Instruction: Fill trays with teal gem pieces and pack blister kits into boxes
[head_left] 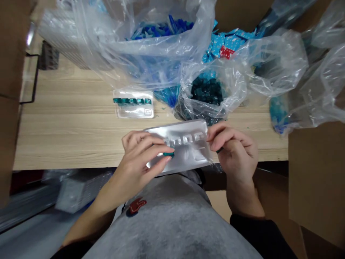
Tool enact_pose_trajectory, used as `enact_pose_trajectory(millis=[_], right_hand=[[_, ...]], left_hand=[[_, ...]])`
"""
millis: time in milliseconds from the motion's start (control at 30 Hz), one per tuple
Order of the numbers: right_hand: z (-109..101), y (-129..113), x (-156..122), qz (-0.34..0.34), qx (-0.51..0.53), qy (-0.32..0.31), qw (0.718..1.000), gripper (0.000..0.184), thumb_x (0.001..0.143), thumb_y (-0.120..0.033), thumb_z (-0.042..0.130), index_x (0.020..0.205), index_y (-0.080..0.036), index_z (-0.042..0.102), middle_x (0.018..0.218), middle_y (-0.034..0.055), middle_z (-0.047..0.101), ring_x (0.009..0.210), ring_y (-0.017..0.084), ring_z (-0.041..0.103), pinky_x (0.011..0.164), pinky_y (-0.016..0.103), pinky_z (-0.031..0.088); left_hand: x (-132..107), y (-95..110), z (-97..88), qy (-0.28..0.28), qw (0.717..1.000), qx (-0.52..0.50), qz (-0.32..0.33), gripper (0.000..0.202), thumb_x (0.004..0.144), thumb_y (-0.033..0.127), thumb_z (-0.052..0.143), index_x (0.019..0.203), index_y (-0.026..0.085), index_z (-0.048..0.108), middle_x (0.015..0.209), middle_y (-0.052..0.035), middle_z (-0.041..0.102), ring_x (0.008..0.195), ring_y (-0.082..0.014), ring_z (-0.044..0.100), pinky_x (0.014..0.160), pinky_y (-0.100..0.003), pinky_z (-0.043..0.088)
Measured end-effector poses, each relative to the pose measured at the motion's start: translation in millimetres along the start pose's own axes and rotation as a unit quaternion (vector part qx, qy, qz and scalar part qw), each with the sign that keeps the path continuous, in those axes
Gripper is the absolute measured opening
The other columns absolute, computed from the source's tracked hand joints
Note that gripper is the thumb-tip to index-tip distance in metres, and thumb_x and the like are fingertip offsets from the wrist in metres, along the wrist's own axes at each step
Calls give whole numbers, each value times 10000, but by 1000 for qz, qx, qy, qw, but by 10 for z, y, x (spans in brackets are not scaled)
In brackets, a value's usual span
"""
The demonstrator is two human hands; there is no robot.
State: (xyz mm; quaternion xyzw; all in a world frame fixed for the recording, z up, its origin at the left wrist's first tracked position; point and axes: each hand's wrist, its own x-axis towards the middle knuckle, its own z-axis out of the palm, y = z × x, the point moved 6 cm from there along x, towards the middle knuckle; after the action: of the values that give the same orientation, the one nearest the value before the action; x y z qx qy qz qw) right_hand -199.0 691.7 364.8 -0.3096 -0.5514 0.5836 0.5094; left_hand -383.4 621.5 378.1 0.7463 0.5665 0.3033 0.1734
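A clear molded plastic tray [185,158] with a row of square hollows lies tilted at the table's front edge, between my hands. My left hand [142,154] reaches over its left part, thumb and fingers closed on a small teal translucent piece [169,154]. At the tray's right edge, my right hand [234,144] is closed, thumb and forefinger pinching the rim. A small dark piece [220,150] shows under its curled fingers. Farther back, a second clear tray [133,111] holds a row of several teal pieces [132,101].
An open plastic bag [188,108] of dark teal pieces stands behind the tray. Beyond it is a larger bag [113,50] with blue pieces [161,28]. Stacked clear trays [64,39] are at the back left. Cardboard [318,180] borders the right side.
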Motion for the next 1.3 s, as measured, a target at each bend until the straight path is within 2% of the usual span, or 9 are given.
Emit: enact_pose_trajectory(millis=[167,333,500,633,733,933,1033,1167,1300], right_hand=[[110,22,-30,60,33,-9,998,143,893,-191,552,909,-229,689,780,-31,643,603,70,525,561,206,439],[254,-83,11,102,42,-24,994,121,911,-321,555,955,-232,624,778,-37,635,594,71,534,607,222,497],[286,-141,36,116,7,-11,993,151,908,-277,509,1019,-235,602,882,-54,639,713,64,547,641,199,488],[286,-229,30,79,-12,-17,997,199,891,-227,504,1076,-210,577,908,-74,616,796,54,552,720,194,496],[272,-276,20,75,-41,-23,996,269,887,-160,434,1128,-205,547,1060,-79,634,869,58,582,771,217,505],[289,-364,9,10,-45,-57,997,410,804,-39,426,1189,-160,501,1243,34,593,1084,120,579,926,245,520],[279,-314,-22,11,-16,-69,997,472,780,-9,424,1204,-206,492,1224,19,577,1077,118,589,971,273,515],[260,-161,-79,48,3,-72,996,469,854,-93,546,1272,-288,460,1214,2,577,1087,132,614,1011,336,514],[331,-52,-123,72,10,-93,993,533,865,-224,635,1338,-346,420,1349,14,534,1221,189,572,1032,392,515]], left_hand=[[11,-36,-10,55,997,26,-44,64,904,224,570,927,262,616,905,2,665,894,-196,552,819,-375,339],[-6,-102,11,49,997,14,-65,86,887,316,564,903,257,625,908,-26,672,908,-233,568,828,-389,334],[18,-180,46,75,993,16,-91,121,877,351,559,869,271,649,830,-28,661,854,-244,544,774,-376,324],[24,-153,56,57,998,22,-26,90,874,298,570,908,294,654,839,7,680,819,-220,570,739,-359,324],[9,-164,48,46,998,49,-21,105,879,280,557,927,298,650,863,-10,687,831,-241,564,756,-384,308],[23,-171,74,56,998,15,-34,99,854,264,597,940,282,643,893,-14,692,854,-236,579,789,-399,340],[-11,-179,14,102,992,-26,-68,141,865,232,601,990,280,647,933,-11,677,919,-222,594,845,-407,393],[-47,-87,-104,164,981,-86,-65,256,907,126,537,1087,274,644,1003,-13,653,1001,-192,587,903,-399,433],[35,122,-85,111,990,-82,24,379,862,86,617,1186,283,603,1059,-12,633,1021,-182,573,890,-365,441]])
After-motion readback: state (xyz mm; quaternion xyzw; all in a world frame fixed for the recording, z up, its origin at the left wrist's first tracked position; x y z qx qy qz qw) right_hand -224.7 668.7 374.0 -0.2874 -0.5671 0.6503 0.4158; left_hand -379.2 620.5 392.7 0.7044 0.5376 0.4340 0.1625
